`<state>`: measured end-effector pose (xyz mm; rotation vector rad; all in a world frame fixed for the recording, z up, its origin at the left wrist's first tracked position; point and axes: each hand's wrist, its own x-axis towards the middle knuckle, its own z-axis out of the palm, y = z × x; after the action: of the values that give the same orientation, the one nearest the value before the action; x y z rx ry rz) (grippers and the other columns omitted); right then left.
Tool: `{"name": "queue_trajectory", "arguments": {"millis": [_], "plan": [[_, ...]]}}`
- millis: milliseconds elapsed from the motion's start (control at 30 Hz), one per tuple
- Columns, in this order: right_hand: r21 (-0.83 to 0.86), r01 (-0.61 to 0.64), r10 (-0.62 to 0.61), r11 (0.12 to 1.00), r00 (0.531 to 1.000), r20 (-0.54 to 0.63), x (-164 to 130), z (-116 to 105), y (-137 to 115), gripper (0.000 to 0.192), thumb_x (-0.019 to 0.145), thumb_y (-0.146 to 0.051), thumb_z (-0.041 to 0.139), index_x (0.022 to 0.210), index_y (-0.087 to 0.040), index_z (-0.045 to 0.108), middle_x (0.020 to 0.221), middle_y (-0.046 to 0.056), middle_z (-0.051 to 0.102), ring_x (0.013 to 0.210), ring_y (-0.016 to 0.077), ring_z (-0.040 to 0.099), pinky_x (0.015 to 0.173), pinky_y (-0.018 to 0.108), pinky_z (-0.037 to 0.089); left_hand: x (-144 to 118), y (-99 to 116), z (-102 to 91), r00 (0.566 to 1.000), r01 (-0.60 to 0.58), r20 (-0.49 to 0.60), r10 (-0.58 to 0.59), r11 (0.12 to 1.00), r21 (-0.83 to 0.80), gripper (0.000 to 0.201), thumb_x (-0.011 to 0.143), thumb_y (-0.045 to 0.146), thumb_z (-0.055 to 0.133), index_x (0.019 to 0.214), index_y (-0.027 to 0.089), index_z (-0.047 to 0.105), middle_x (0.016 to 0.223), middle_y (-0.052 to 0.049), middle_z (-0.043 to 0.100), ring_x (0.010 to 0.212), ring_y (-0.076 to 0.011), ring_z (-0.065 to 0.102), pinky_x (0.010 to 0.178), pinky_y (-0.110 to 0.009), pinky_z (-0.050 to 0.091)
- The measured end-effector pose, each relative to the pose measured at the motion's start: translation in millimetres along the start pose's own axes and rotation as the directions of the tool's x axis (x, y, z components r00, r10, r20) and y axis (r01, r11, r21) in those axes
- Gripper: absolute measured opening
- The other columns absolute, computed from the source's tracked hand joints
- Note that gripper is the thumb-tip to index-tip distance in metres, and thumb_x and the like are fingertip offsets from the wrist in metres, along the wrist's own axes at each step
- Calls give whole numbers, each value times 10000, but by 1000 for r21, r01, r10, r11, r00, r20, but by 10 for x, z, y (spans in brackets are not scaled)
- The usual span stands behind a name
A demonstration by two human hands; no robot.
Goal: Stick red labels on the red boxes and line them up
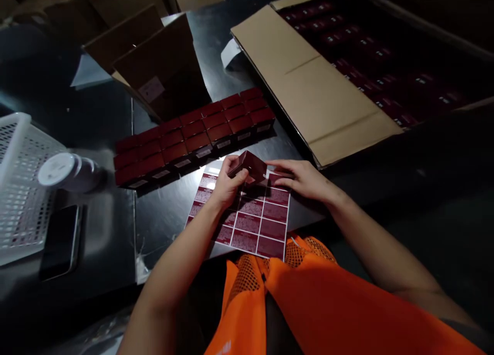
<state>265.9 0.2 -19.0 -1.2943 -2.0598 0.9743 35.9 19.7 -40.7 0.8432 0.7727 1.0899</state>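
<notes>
At the far left of the dark metal table (pixel 170 216) stood a white basket (pixel 19 190), with a white-capped bottle (pixel 67 172) lying beside it and a black phone (pixel 59 242) flat just in front. Further right, rows of small dark red boxes (pixel 193 136) sat packed side by side, behind them an open brown carton (pixel 162 72). Near the table's front edge lay a sheet of red labels (pixel 254 224). Above its top edge the left hand (pixel 227 185) gripped one red box (pixel 250 165), fingers and thumb clamped round its left end, the box tilted. The right hand (pixel 301 180) rested just beside it, fingers together and stretched flat, tips touching the box and the sheet. At the right a large carton (pixel 316 98) held many more red boxes.
</notes>
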Motion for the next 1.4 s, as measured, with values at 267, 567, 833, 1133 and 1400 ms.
{"name": "queue_trajectory", "arguments": {"millis": [267, 567, 833, 1133, 1400], "plan": [[331, -52, 36, 942, 998, 55, 74, 7, 151, 366, 844, -244, 663, 1196, -172, 727, 1110, 83, 747, 997, 226, 705, 907, 336, 549, 27, 11, -36, 999, -45, 13, 46, 998, -38, 682, 562, 597, 890, 1014, 234, 532, 814, 27, 644, 584, -107, 609, 560, -226, 472], [98, 123, -125, 988, 992, 16, 161, 46, 131, 233, 861, -236, 682, 1069, -201, 782, 984, 79, 763, 899, 214, 716, 809, 299, 546, 48, -18, -34, 999, -40, 25, 41, 999, -37, 642, 572, 551, 902, 993, 235, 534, 807, 42, 628, 576, -93, 588, 533, -212, 446], [209, 123, -139, 970, 988, 64, 232, 51, 117, 311, 866, -199, 602, 1159, -182, 705, 1021, 61, 756, 917, 186, 715, 825, 288, 561, 87, 23, -3, 997, -7, -76, -3, 993, -122, 626, 545, 580, 905, 928, 229, 556, 731, 58, 621, 554, -78, 549, 555, -211, 455], [-556, 368, -294, 746, 930, 221, 338, -57, -134, 327, 819, -37, 587, 956, -276, 763, 832, -24, 772, 716, 168, 640, 827, 384, 363, 142, -4, -13, 988, 1, -153, -39, 971, -238, 585, 568, 550, 902, 919, 225, 566, 807, 33, 665, 719, -145, 641, 686, -286, 505], [-673, 441, -322, 594, 897, 304, 215, -79, -186, 216, 992, -168, 514, 975, -206, 726, 886, 37, 736, 730, 166, 585, 805, 348, 331, 148, -1, -19, 987, -7, -157, -30, 973, -231, 606, 543, 534, 919, 928, 224, 569, 827, 38, 656, 754, -137, 637, 719, -279, 513]]}}
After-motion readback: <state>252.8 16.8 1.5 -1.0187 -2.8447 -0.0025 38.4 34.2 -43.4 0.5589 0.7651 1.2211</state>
